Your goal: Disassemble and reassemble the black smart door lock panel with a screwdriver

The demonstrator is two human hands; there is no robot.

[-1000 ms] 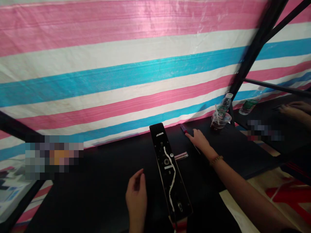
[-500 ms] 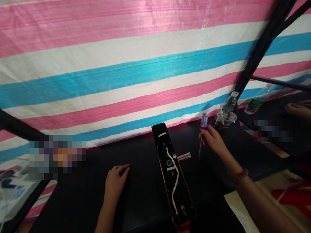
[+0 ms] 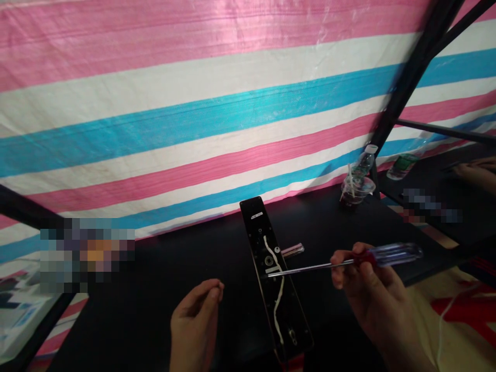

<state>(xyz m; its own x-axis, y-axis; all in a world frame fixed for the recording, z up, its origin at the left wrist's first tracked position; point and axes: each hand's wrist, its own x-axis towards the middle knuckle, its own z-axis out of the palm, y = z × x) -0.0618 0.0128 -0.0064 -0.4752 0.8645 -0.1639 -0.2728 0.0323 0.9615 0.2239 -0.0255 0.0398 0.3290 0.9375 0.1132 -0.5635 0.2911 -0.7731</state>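
A long black panel [image 3: 258,222] lies on the black table, with a white cable [image 3: 278,299] running along it. My right hand [image 3: 368,289] holds a screwdriver [image 3: 395,254] by its clear handle with a red collar. The metal shaft points left, and its tip shows over the middle of the panel; whether it touches cannot be made out. Left of the panel, my left hand [image 3: 197,320] is raised a little with thumb and forefinger pinched together; anything between them is too small to name. A small pinkish packet [image 3: 293,250] lies beside the panel's right edge.
A plastic cup [image 3: 357,190] with a straw and a clear bottle [image 3: 366,160] stand at the back right. Another bottle [image 3: 402,166] and a person's hand [image 3: 475,173] are farther right. Black frame posts [image 3: 406,88] flank the table before a striped sheet [image 3: 217,119].
My right hand has come nearer and lower, and the screwdriver has turned from upright to nearly level, pointing left. My left hand has lifted from the table and its fingertips have closed.
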